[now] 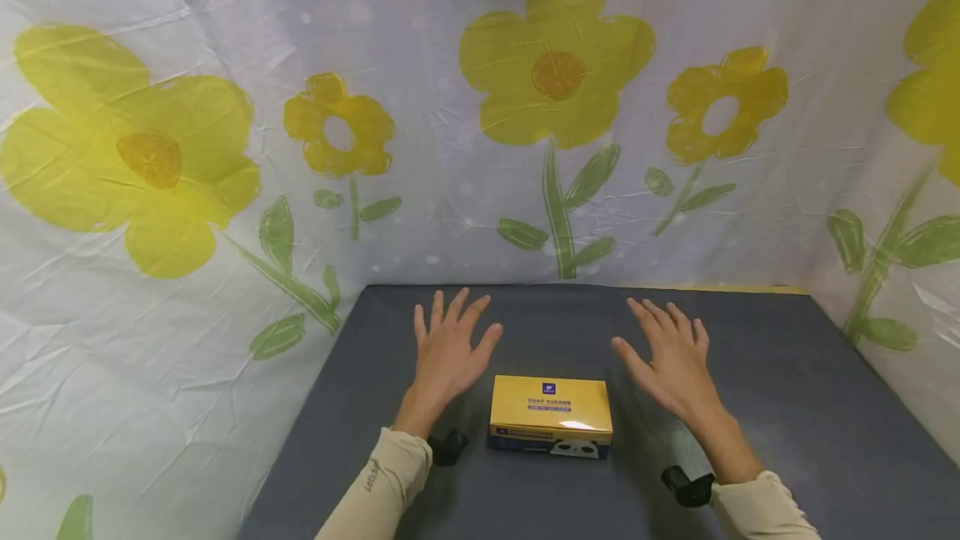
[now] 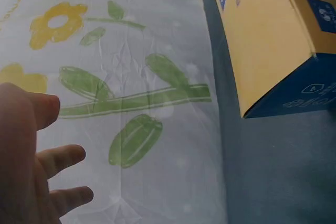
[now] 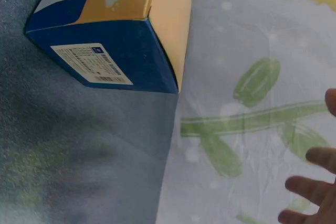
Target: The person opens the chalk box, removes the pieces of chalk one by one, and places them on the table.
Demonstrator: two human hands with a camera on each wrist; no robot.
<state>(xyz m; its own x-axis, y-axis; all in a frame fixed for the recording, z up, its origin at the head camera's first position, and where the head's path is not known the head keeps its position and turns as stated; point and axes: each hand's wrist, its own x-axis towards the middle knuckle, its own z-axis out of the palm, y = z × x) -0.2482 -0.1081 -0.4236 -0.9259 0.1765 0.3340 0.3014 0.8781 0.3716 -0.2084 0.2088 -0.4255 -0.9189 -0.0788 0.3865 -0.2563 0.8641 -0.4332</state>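
A yellow and blue cardboard box [image 1: 551,407] with a panda face on its front lies on the dark table, between the two hands. Up and to the left of it, the left hand [image 1: 448,350] hovers with fingers spread, touching nothing. On the other side, the right hand [image 1: 671,365] is held out with straight fingers, also apart from the box. In the left wrist view, the box [image 2: 273,35] shows its yellow top and a blue end. A white label with a barcode is on the blue end of the box [image 3: 142,59] in the right wrist view.
The dark table [image 1: 360,490] ends at a white cloth [image 1: 420,215] printed with yellow flowers, which hangs behind it and along both sides. Small black wrist cameras sit at the left wrist [image 1: 448,447] and the right wrist [image 1: 687,487].
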